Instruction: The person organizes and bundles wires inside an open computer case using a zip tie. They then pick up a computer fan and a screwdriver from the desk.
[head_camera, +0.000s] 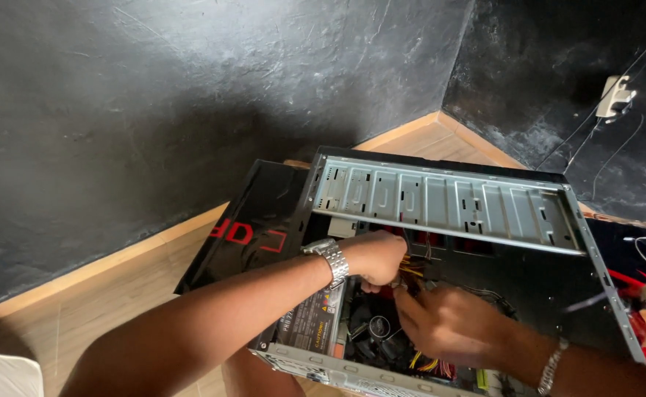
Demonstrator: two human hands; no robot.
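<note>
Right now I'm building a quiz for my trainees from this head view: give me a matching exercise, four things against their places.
Things:
1. left hand
2. right hand
3. power supply
4. wall socket

Places:
A. on the dark wall, upper right
B. at the yellow wires, under the drive cage
C. lower in the open computer case, near the wires
D. at the case's near left corner

Pairs: 1-B, 2-C, 3-D, 4-A

Bare sheet metal, matt grey and punched with slots, forms the drive rack of an open computer case. Beside it lies a glossy black panel. The floor is smooth pale wood; the dark wall looks rough and chalky. A shiny metal watch circles one wrist.
</note>
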